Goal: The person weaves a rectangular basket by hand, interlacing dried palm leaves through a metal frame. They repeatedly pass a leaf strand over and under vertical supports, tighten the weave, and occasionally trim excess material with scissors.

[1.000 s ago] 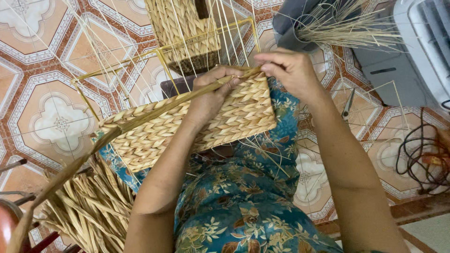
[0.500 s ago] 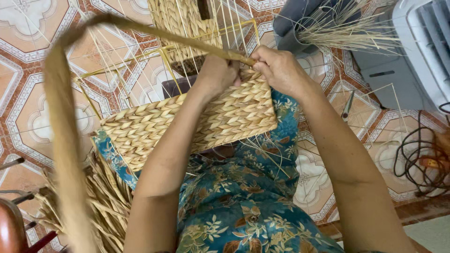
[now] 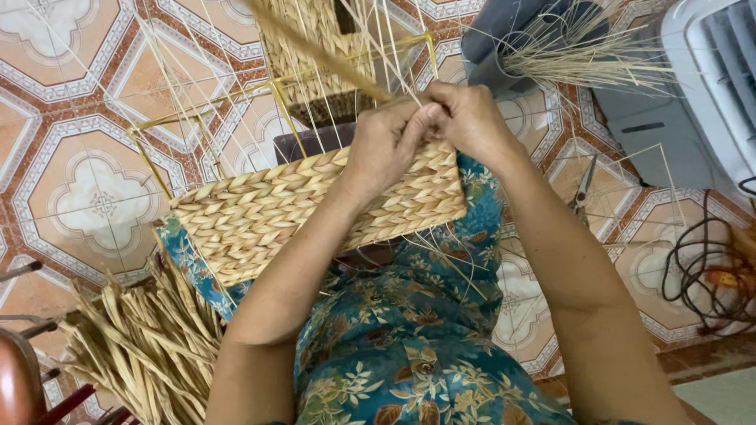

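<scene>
A floor of patterned orange and white tiles (image 3: pixel 94 197) lies under everything. On the person's lap, over blue flowered cloth, rests a half-woven basket (image 3: pixel 315 208) with thin pale stakes standing up from a yellow wire frame (image 3: pixel 213 110). The left hand (image 3: pixel 386 145) and right hand (image 3: pixel 472 118) meet at its far rim, both closed, pinching a long flat straw strand (image 3: pixel 323 55) running far-left. Loose straw (image 3: pixel 142 346) lies near left; scissors (image 3: pixel 584 185), a black cable (image 3: pixel 701 275) and a white fan (image 3: pixel 709 71) sit right.

the long straw strand (image 3: pixel 315 51) has swung up, seemingly pulled taut by both hands.
</scene>
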